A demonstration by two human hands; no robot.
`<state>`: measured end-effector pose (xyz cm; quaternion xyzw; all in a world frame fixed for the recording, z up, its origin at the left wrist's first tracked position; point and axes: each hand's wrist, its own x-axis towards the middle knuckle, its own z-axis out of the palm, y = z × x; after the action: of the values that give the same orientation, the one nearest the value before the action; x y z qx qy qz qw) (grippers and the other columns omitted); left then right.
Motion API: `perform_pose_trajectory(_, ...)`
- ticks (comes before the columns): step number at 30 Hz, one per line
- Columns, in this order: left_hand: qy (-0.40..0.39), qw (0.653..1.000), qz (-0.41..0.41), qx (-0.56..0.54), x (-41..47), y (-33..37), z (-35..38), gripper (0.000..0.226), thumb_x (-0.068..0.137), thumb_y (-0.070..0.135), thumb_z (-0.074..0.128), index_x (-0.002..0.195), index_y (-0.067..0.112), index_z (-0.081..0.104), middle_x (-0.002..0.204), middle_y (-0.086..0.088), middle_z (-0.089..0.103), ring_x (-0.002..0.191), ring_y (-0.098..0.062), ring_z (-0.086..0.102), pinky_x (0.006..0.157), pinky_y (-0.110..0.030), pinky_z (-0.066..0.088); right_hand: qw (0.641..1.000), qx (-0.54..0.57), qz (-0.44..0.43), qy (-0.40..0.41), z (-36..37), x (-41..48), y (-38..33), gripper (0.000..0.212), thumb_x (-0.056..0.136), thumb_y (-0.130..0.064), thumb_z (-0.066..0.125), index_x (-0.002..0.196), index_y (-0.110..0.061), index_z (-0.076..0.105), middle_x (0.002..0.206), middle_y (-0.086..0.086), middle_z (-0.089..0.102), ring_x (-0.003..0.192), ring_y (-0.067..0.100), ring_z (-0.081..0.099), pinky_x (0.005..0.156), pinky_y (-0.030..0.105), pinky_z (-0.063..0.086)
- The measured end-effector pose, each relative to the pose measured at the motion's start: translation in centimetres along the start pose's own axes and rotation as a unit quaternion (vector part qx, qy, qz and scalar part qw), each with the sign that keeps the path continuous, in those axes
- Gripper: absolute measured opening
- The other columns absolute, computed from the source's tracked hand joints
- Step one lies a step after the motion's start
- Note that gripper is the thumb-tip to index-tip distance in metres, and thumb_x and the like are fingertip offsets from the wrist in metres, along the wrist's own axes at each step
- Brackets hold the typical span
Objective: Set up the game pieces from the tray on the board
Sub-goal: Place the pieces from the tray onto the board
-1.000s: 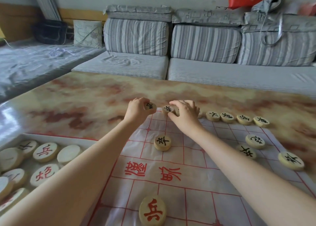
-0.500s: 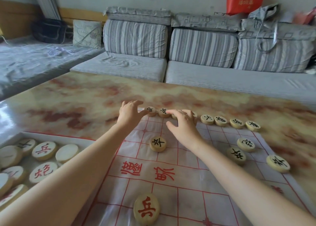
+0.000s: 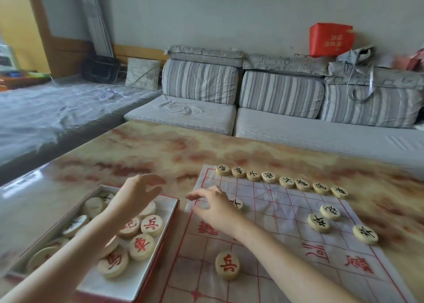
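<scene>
A white board sheet (image 3: 286, 213) with red grid lines lies on the table. Several round wooden pieces with black characters form a row (image 3: 282, 180) along its far edge, and three more (image 3: 330, 211) sit at the right. One red-marked piece (image 3: 227, 265) lies near me, and a black piece (image 3: 237, 203) peeks from behind my right hand. The white tray (image 3: 146, 273) at left holds several pieces, some with red characters. My left hand (image 3: 135, 196) hovers over the tray, fingers spread and holding nothing. My right hand (image 3: 212, 208) hangs over the board's left edge, fingers loosely bent, holding nothing.
The marbled table (image 3: 142, 155) stretches beyond the board. A grey striped sofa (image 3: 275, 110) runs along the far side and left. A red bag (image 3: 330, 38) rests on top of the sofa back.
Both hands have let go of pieces at the far row and pulled back toward me and left. My left hand is now over the tray. The view has shifted left.
</scene>
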<state>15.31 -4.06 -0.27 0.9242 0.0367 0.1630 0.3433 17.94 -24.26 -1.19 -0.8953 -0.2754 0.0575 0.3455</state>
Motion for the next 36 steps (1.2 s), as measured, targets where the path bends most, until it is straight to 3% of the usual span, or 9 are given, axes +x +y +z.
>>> perform_pose_trajectory(7,-0.036,0.994,-0.057,0.088,-5.8,-6.4,-6.4,0.024,0.074,0.016,0.073,0.096,0.024,0.071,0.09,-0.003,0.07,0.08,-0.022,0.064,0.068,-0.025,0.042,0.997,0.004,-0.031,-0.072,3.6,-1.3,-5.6,0.033,0.088,-0.033,0.054,0.121,-0.033,0.056,0.127,0.006,0.045,0.126,0.021,0.039,0.11,0.03,0.03)
perform_pose_trajectory(10,-0.085,0.989,-0.022,0.115,-7.3,-7.7,-7.4,0.031,0.072,0.03,0.074,0.101,0.022,0.07,0.102,-0.004,0.07,0.088,-0.017,0.061,0.071,-0.004,0.039,0.997,-0.014,-0.035,-0.074,4.7,-1.3,-7.0,0.033,0.088,-0.033,0.053,0.122,-0.034,0.056,0.129,0.007,0.044,0.127,0.022,0.038,0.109,0.03,0.031)
perform_pose_trajectory(12,-0.109,0.983,-0.013,0.145,-7.7,-7.7,-7.5,0.061,0.058,0.061,0.06,0.107,0.026,0.067,0.11,0.0,0.067,0.104,-0.019,0.056,0.088,-0.016,0.042,0.996,-0.016,-0.037,-0.081,4.9,-1.5,-7.9,0.033,0.089,-0.032,0.053,0.121,-0.035,0.056,0.128,0.004,0.044,0.123,0.021,0.044,0.105,0.027,0.033)
perform_pose_trajectory(14,-0.127,0.98,-0.019,0.152,-7.9,-8.0,-7.5,0.079,0.047,0.07,0.05,0.113,0.029,0.064,0.115,0.002,0.065,0.115,-0.021,0.05,0.098,-0.027,0.04,0.996,-0.005,-0.037,-0.083,5.2,-1.7,-8.6,0.032,0.089,-0.03,0.053,0.12,-0.033,0.057,0.125,0.003,0.043,0.118,0.019,0.047,0.103,0.023,0.035)
perform_pose_trajectory(19,-0.133,0.978,-0.012,0.162,-8.3,-9.1,-8.2,0.064,0.066,0.023,0.077,0.126,0.028,0.054,0.123,0.001,0.06,0.119,-0.018,0.048,0.096,-0.017,0.034,0.995,0.007,-0.033,-0.091,6.5,-1.8,-9.7,0.029,0.087,-0.03,0.054,0.116,-0.032,0.06,0.126,0.005,0.043,0.122,0.02,0.043,0.109,0.03,0.034)
perform_pose_trajectory(24,0.002,0.998,-0.012,0.068,-10.0,-8.1,-8.9,0.061,0.059,0.033,0.08,0.116,0.031,0.059,0.104,0.002,0.066,0.093,-0.014,0.062,0.078,-0.02,0.041,0.995,-0.002,-0.042,-0.091,7.6,-1.0,-10.5,0.033,0.088,-0.031,0.056,0.12,-0.029,0.058,0.128,0.009,0.046,0.126,0.021,0.037,0.107,0.027,0.03)
perform_pose_trajectory(27,0.083,0.996,-0.013,-0.029,-10.4,-7.8,-10.2,0.06,0.06,0.021,0.083,0.105,0.04,0.049,0.09,0.015,0.066,0.084,-0.009,0.063,0.076,-0.022,0.045,0.996,-0.002,-0.046,-0.071,8.5,0.1,-11.1,0.033,0.086,-0.028,0.054,0.119,-0.03,0.059,0.124,0.008,0.051,0.128,0.021,0.037,0.109,0.03,0.032)
perform_pose_trajectory(31,0.127,0.989,-0.036,-0.065,-11.0,-8.3,-11.7,0.053,0.059,0.016,0.084,0.09,0.04,0.048,0.086,0.012,0.065,0.074,-0.01,0.066,0.066,-0.022,0.052,0.997,0.0,-0.041,-0.067,10.2,1.8,-12.4,0.039,0.087,-0.021,0.053,0.125,-0.028,0.054,0.13,0.005,0.051,0.126,0.017,0.041,0.106,0.027,0.033)
perform_pose_trajectory(36,0.129,0.989,-0.035,-0.067,-11.8,-9.1,-11.8,0.046,0.061,0.019,0.082,0.088,0.045,0.056,0.087,0.028,0.065,0.079,0.01,0.061,0.062,-0.011,0.048,0.99,-0.068,-0.071,-0.097,13.6,4.2,-14.2,0.052,0.085,-0.013,0.052,0.136,-0.018,0.044,0.143,0.004,0.041,0.134,0.022,0.031,0.112,0.033,0.026)
